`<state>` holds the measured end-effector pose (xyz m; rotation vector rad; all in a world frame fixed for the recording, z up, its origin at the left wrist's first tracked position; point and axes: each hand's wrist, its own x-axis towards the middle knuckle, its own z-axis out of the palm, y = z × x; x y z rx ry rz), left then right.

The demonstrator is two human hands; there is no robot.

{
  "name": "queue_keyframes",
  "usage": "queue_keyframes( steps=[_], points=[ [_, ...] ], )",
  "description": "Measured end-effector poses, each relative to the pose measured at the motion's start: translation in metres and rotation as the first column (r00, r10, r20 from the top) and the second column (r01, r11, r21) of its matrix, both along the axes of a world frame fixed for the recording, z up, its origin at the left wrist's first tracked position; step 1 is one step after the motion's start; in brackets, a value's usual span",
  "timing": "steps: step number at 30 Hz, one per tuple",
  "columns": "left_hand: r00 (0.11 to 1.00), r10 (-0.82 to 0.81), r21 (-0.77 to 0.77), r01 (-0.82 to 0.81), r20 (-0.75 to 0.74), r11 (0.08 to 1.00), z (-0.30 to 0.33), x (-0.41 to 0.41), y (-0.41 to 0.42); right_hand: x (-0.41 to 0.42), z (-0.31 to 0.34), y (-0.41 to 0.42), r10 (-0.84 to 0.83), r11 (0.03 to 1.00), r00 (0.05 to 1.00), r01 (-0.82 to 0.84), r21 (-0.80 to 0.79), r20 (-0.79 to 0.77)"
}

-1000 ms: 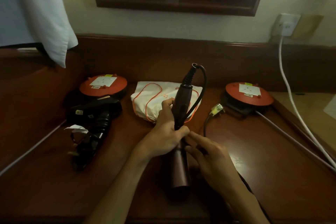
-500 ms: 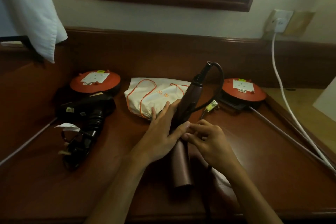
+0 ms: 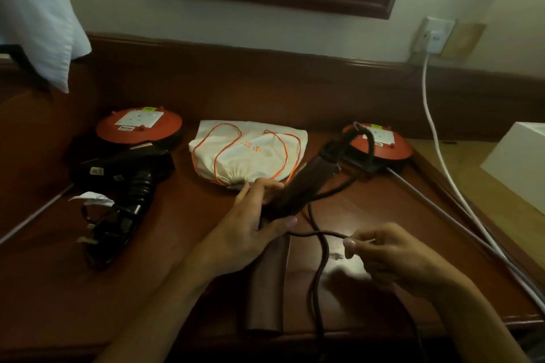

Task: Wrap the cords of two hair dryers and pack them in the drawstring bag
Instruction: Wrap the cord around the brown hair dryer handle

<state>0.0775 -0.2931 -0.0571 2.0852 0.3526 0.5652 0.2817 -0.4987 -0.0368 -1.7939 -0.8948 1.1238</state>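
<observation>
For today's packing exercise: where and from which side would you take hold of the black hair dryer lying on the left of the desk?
Probably the ribbed handle of the black hair dryer, from above. It lies flat, is narrow enough for fingers to close around, and is bare between the bulky body and the bundled cord at its near end.

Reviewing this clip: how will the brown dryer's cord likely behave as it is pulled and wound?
Probably floppy: the cord droops in loose curves where the right hand pinches it. Likely springy near the brown dryer, where it arches stiffly from the handle end.
</observation>
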Motion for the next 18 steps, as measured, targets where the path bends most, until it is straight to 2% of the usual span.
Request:
queue_keyframes(
  steps=[3, 4, 5, 7, 9, 12, 13, 15, 17, 18],
  points=[
    [0.993, -0.102, 0.145, 0.109, -0.056, 0.983, 0.006, -0.003, -0.016, 0.014, 0.011, 0.012, -0.051, 0.999, 0.993, 0.051, 0.000, 0.103],
    [0.988, -0.126, 0.211, 0.142, -0.088, 0.967, 0.010, -0.002, -0.020, 0.017, 0.017, 0.018, -0.029, 0.999, 0.982, 0.025, 0.023, 0.186],
    [0.982, -0.144, 0.279, 0.174, -0.125, 0.944, 0.014, -0.001, -0.023, 0.019, 0.023, 0.023, 0.011, 0.999, 0.949, -0.025, 0.041, 0.316],
    [0.961, -0.175, 0.388, 0.249, -0.215, 0.887, 0.022, 0.003, -0.031, 0.021, 0.036, 0.036, 0.111, 0.992, 0.816, -0.128, -0.011, 0.568],
    [0.932, -0.182, 0.460, 0.316, -0.312, 0.830, 0.028, 0.006, -0.039, 0.025, 0.041, 0.049, 0.183, 0.983, 0.738, -0.153, -0.102, 0.649],
    [0.906, -0.132, 0.525, 0.346, -0.401, 0.777, 0.033, 0.007, -0.047, 0.029, 0.053, 0.051, 0.232, 0.972, 0.715, -0.147, -0.183, 0.659],
    [0.894, -0.100, 0.537, 0.349, -0.437, 0.768, 0.035, 0.008, -0.048, 0.031, 0.063, 0.047, 0.253, 0.967, 0.746, -0.167, -0.194, 0.616],
    [0.848, -0.040, 0.546, 0.376, -0.528, 0.749, 0.037, 0.013, -0.049, 0.031, 0.090, 0.037, 0.359, 0.931, 0.833, -0.289, -0.224, 0.421],
    [0.818, -0.022, 0.539, 0.398, -0.574, 0.742, 0.039, 0.019, -0.050, 0.022, 0.113, 0.030, 0.495, 0.865, 0.828, -0.442, -0.237, 0.264],
    [0.808, -0.026, 0.531, 0.411, -0.589, 0.741, 0.039, 0.022, -0.050, 0.014, 0.119, 0.027, 0.555, 0.829, 0.785, -0.498, -0.252, 0.275]
  ],
)
